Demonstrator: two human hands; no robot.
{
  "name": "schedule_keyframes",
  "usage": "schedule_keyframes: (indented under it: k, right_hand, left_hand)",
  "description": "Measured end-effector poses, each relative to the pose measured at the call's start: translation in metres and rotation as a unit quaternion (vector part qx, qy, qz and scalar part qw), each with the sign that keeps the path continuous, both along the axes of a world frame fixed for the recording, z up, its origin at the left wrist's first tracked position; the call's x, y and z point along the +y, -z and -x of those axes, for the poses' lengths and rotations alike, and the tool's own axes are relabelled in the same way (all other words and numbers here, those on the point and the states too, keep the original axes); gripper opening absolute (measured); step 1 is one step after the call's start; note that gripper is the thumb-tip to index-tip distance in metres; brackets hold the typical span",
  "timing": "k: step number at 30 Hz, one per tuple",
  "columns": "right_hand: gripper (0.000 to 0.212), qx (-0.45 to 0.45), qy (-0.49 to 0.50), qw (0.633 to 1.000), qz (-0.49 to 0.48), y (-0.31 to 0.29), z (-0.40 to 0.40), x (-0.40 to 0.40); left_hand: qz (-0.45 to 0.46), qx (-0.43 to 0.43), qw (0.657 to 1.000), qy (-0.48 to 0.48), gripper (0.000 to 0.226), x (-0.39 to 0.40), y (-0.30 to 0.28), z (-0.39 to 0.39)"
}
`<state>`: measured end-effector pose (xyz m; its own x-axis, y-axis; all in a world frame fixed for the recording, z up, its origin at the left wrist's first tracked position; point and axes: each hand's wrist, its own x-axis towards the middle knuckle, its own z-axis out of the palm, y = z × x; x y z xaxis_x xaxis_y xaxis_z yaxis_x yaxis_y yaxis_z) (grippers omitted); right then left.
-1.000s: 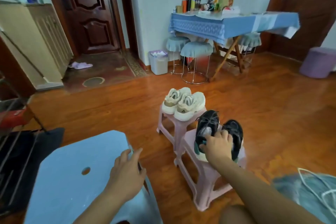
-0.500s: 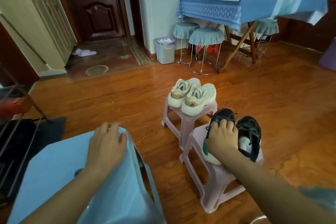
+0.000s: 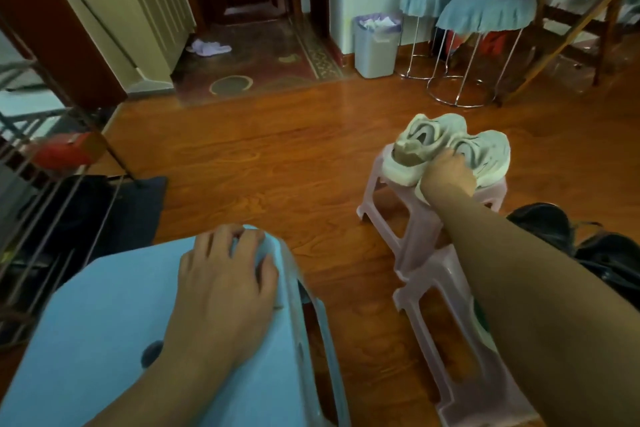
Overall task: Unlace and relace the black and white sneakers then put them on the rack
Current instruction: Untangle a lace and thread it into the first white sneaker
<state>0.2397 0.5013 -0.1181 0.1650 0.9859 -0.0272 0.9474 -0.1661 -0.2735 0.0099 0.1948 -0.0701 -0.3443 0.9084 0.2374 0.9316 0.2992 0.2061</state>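
Black and white sneakers sit at the right edge of my head view, mostly hidden behind my right forearm, on the nearer pink stool. My right hand reaches past them to the farther pink stool, fingers curled over the heel of the nearer of the two cream sneakers; whether it truly grips that shoe I cannot tell, the frame is blurred there. My left hand lies on the far corner of the light blue stool close in front of me, fingers bent over its edge and thumb spread along the top. Off to the left stands the wire rack with something red on a shelf. Further back I see a grey bin and two round cloth-covered stools on the wooden floor.
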Motion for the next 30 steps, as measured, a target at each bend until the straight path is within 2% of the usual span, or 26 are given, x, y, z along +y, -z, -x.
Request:
schedule_keyframes:
  k: [4,7,10,12,15,17,19,21,23,25,27,28,30]
  right_hand:
    - [0.035,-0.010,0.026,0.999,-0.039,0.001,-0.005,-0.002]
    - [0.033,0.008,0.042,0.995,-0.086,-0.021,-0.016,-0.026]
    - [0.034,0.019,0.013,0.988,-0.152,-0.064,-0.024,-0.070]
    - [0.030,0.026,-0.053,0.979,-0.196,-0.099,-0.026,-0.114]
    - [0.033,0.050,-0.215,0.944,-0.246,-0.146,-0.019,-0.187]
    - [0.040,0.078,-0.318,0.912,-0.245,-0.172,-0.016,-0.231]
    - [0.043,0.081,-0.416,0.883,-0.201,-0.189,-0.011,-0.266]
    - [0.037,0.043,-0.500,0.856,-0.128,-0.196,0.005,-0.292]
    - [0.032,0.006,-0.555,0.828,-0.077,-0.200,0.034,-0.310]
    - [0.033,-0.024,-0.586,0.806,-0.073,-0.197,0.072,-0.320]
    - [0.034,-0.058,-0.577,0.811,-0.071,-0.190,0.113,-0.325]
    - [0.036,-0.076,-0.565,0.819,-0.064,-0.185,0.133,-0.325]
    - [0.042,-0.102,-0.540,0.835,-0.041,-0.173,0.161,-0.325]
  left_hand:
    - [-0.004,0.012,1.000,0.006,0.029,-0.001,0.003,0.000]
    - [-0.018,0.020,1.000,0.009,0.026,-0.003,0.004,0.001]
    - [-0.032,0.040,0.999,-0.002,0.023,-0.004,0.002,-0.003]
    - [-0.021,0.055,0.998,-0.007,0.030,-0.009,-0.006,-0.011]
    - [-0.029,0.052,0.998,0.004,0.063,-0.030,-0.035,-0.019]
    - [-0.113,-0.020,0.993,-0.018,0.075,-0.059,-0.068,-0.013]
    - [-0.227,-0.078,0.970,-0.042,0.075,-0.103,-0.098,0.005]
    - [-0.274,-0.087,0.956,-0.058,0.068,-0.151,-0.113,0.035]
    - [-0.231,-0.097,0.967,-0.053,0.058,-0.190,-0.114,0.064]
    - [-0.116,-0.187,0.976,0.002,0.059,-0.215,-0.101,0.082]
    - [0.016,-0.254,0.964,0.075,0.061,-0.229,-0.078,0.083]
    - [0.049,-0.262,0.958,0.107,0.063,-0.233,-0.067,0.080]
    - [0.053,-0.282,0.950,0.127,0.065,-0.232,-0.052,0.074]
